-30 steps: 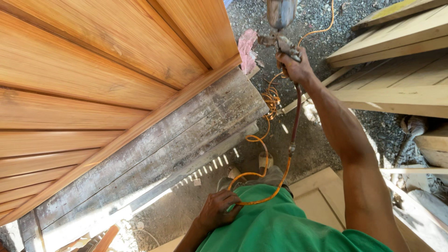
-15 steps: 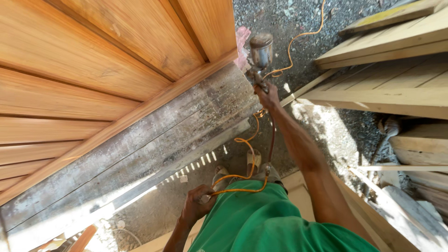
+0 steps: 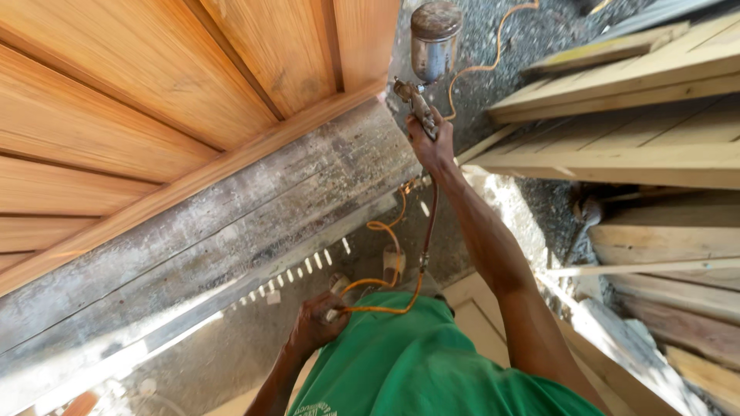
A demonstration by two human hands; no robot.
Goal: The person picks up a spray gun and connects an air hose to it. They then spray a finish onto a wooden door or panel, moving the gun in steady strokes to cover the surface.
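The right hand (image 3: 430,142) was clenched around the handle of a spray gun (image 3: 420,100), arm stretched out away from the body. The gun's metal cup (image 3: 434,40) stood upright above the hand, stained and dull, and its nozzle pointed toward the lower corner of the wooden panel (image 3: 177,92) just beside it (the gap between nozzle and wood looked small, though touching could not be told). A dark hose (image 3: 429,223) ran from below the gun back along the forearm, joining an orange hose (image 3: 378,308) that curled near the green shirt (image 3: 416,370).

The left hand (image 3: 316,327) sat close to the body, well apart from the gun, its grip closed on a loop of the orange hose. Below the panel lay a grey, weathered beam (image 3: 193,246), running along the panel's bottom edge. On the far side of the gun from the panel, pale planks (image 3: 617,146) were stacked over gravel (image 3: 493,46).
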